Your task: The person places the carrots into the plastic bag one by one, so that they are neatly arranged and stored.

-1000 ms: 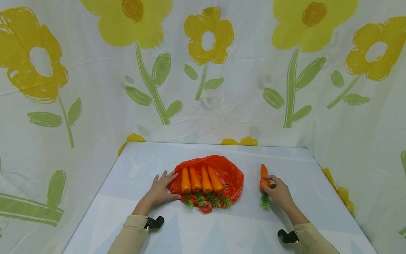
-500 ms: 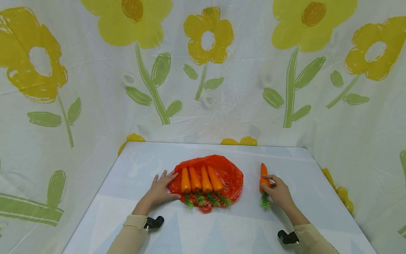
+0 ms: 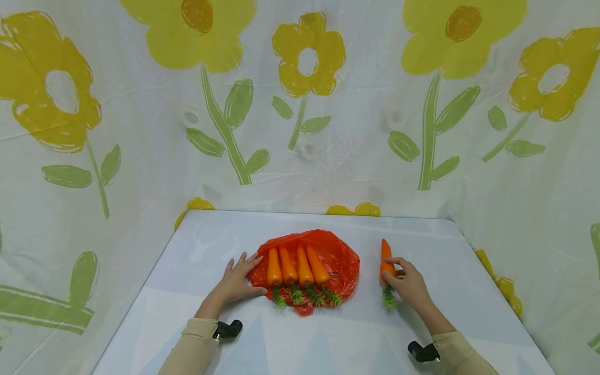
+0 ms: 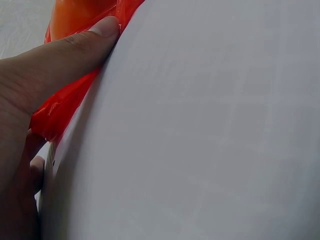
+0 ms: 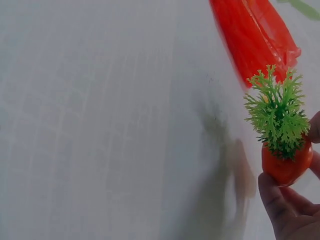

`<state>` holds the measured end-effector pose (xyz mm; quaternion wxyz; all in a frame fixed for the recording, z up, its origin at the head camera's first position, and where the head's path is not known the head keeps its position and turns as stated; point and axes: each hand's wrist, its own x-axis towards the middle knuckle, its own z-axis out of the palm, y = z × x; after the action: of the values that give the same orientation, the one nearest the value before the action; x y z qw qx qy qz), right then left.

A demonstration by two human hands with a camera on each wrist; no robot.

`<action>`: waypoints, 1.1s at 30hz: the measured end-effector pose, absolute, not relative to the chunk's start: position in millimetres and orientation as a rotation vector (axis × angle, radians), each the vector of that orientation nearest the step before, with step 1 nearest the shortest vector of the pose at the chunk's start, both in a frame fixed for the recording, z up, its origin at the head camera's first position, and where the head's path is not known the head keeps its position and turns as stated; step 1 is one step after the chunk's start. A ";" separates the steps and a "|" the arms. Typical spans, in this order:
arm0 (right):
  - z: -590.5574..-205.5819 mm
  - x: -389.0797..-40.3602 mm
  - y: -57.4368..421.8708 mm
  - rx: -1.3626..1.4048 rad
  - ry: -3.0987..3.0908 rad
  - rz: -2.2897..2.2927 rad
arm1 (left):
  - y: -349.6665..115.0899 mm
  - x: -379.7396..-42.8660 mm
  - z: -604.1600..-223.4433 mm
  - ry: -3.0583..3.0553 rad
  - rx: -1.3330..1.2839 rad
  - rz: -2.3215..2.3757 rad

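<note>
My right hand pinches an orange toy carrot between thumb and fingers, right of the bag. Its green leafy top points toward me, and a shadow falls on the table beside it in the right wrist view. A red plastic bag lies spread on the table, with several more carrots side by side on it, leafy tops toward me. My left hand rests at the bag's left edge, fingers spread. In the left wrist view the thumb lies along the red plastic, close to a carrot.
The pale table carries a faint blue triangle pattern. Behind it and at both sides hangs a white curtain printed with yellow flowers. Black wrist devices sit at both beige sleeves.
The right hand and its carrot have shifted slightly left, toward the bag. The left hand, the bag and the carrots on it have stayed in place.
</note>
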<state>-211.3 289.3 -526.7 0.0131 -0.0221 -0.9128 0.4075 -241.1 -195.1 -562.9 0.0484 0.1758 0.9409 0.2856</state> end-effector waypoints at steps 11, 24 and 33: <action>-525.4 -209.4 283.2 -0.032 -2.823 1.273 | -194.8 -240.5 -562.2 2.873 0.547 0.872; -519.8 -203.8 268.3 0.034 -2.797 1.276 | -194.9 -240.7 -563.0 2.877 0.529 0.860; -515.2 -201.9 257.9 0.088 -2.778 1.294 | -194.1 -239.3 -561.0 2.876 0.525 0.859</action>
<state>-201.9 257.9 -515.2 0.0380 0.0287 -0.9054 0.4219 -239.3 -194.1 -561.0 0.0473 0.1722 0.9427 0.2817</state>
